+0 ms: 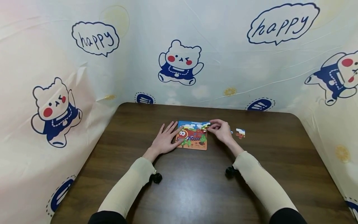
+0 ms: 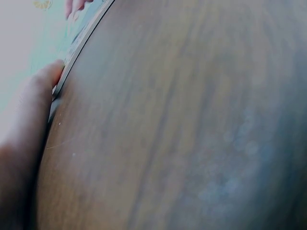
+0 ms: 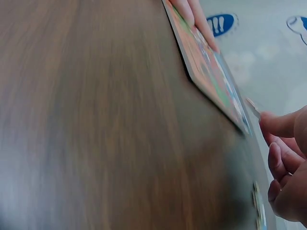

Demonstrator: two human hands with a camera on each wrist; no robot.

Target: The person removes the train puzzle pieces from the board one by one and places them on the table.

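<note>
— What has the right-side grip got?

— My right hand (image 1: pixel 222 132) pinches a jigsaw piece (image 3: pixel 253 106) between thumb and finger, the tips almost together with just that thin edge between them. It's at the upper right corner of the jigsaw board (image 1: pixel 193 144), which lies flat on the wooden table (image 1: pixel 190 180) ahead of me.

— And the left one?

— My left hand (image 1: pixel 165 139) is spread, its fingers reaching over the board's left side.

— How would you expect the piece to handle?

— Light and stiffish, like pressed card, I'd judge; not slippery, but the knobs could crease under a hard squeeze. I'd take it by its outer edge, with light pressure. The board looks thin and light enough to slide, so I'd steady it flat near a border.

— Is the piece touching the board?

— I can't fairly tell; it's tiny from the head camera and blurred at the wrist. A loose piece (image 1: pixel 240 133) lies on the table, right of my right hand.
</note>
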